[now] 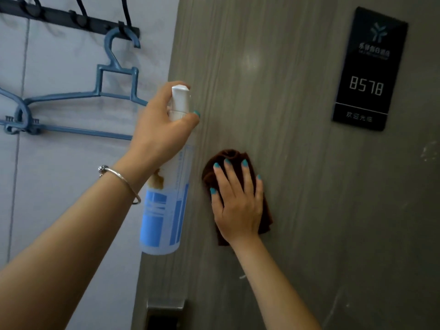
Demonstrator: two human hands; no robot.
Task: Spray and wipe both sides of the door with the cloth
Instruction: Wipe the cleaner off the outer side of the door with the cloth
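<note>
Brown crumpled cloth (232, 163) lies pressed flat against the grey wood-grain door (297, 186) under the right hand (238, 206) with straight fingers, while the left hand (159, 129) grips the clear blue-labelled spray bottle (164, 210) just beside it.

The cloth (215, 172) lies under the right hand (238, 206), flat on the door (297, 163). The spray bottle (166, 198) sits in the left hand (162, 129), just left of it; hangers (78, 98) further left, number plate (369, 67) up right.
</note>
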